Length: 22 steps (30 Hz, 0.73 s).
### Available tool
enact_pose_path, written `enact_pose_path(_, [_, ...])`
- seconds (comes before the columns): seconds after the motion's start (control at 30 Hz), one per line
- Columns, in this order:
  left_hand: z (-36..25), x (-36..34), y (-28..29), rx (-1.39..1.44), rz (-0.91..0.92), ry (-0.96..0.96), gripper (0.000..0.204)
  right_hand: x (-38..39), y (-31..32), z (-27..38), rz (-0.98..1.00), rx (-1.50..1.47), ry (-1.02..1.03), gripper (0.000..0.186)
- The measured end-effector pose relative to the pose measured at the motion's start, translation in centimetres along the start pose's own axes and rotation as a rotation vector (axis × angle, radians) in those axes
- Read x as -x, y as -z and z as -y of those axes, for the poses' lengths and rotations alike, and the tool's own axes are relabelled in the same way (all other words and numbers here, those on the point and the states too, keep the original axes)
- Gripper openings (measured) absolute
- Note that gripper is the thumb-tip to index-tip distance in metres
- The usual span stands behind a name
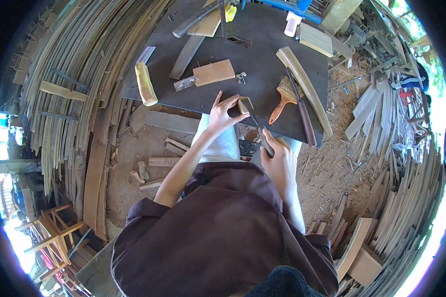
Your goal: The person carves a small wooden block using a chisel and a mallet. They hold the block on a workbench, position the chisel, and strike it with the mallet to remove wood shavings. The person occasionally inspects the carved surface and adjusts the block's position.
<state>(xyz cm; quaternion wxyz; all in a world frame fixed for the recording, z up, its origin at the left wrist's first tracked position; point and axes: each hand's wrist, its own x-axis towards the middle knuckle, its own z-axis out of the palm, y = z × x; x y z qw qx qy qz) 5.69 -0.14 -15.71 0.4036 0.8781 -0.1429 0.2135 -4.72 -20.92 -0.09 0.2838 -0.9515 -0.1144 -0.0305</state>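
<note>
My left hand (pixel 224 115) pinches a small wooden piece (pixel 243 106) just over the near edge of the dark tabletop (pixel 173 95). A thin, pale strip of wood curls up at the top of that piece. My right hand (pixel 281 161) is closed around the dark handle of a slim, narrow-bladed tool (pixel 267 143); whether it is a chisel or a knife I cannot tell. The tool points up and left, its tip close to the wooden piece. Beyond my left hand lies a flat wooden block (pixel 214 73) beside a short rough piece of wood (pixel 185 83).
To the right lie a paintbrush (pixel 286 94), a dark-handled long tool (pixel 306 121) and a curved wooden strip (pixel 309 89). A yellowish wooden piece (pixel 144 84) sits at the left. Farther back are a hammer (pixel 195 22) and a white bottle (pixel 292 24). Stacked timber (pixel 84 64) flanks the bench.
</note>
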Motion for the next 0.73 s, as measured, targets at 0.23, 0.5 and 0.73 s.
enact_pose_path(0.23, [0.2,-0.1,0.1,-0.008,0.013,0.002,0.062,2.2,0.4,-0.1,0.022,-0.054,-0.065,0.045])
enact_pose_path(0.5, [0.2,-0.2,0.2,-0.011,0.045,-0.004,0.067,0.9,0.4,-0.2,-0.023,-0.046,-0.002,0.046])
enact_pose_path(0.73, [0.6,0.1,0.0,0.005,0.05,0.001,0.07,1.0,0.0,-0.3,-0.012,-0.053,-0.038,0.048])
